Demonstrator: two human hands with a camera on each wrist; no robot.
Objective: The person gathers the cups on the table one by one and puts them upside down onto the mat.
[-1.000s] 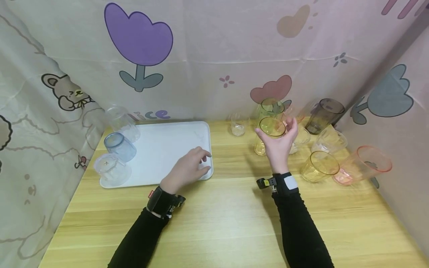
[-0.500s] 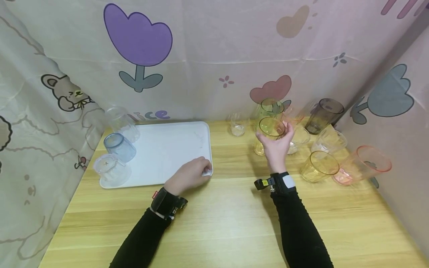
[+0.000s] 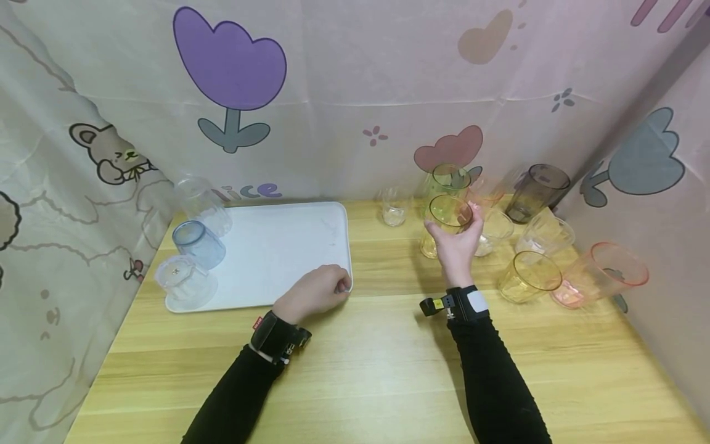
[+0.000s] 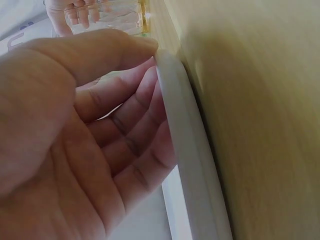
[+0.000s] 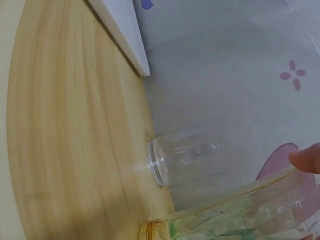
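Note:
My right hand grips a tall yellow glass standing at the back right of the table, thumb on its left and fingers round its right side. In the right wrist view a fingertip lies against this same yellow glass. At the front right corner of the white tray, my left hand holds the rim. The left wrist view has the thumb on the tray rim, with the other fingers curled against its inner side.
At the tray's left side stand a blue glass, a faceted clear glass and a tall clear one. Around my right hand are a green glass, dark grey glass, short yellow glass, pink glass and small clear glass.
My left hand has moved slightly right and its fingers have closed onto the tray corner. The right hand's fingers have drawn in round the yellow glass, which stays in place.

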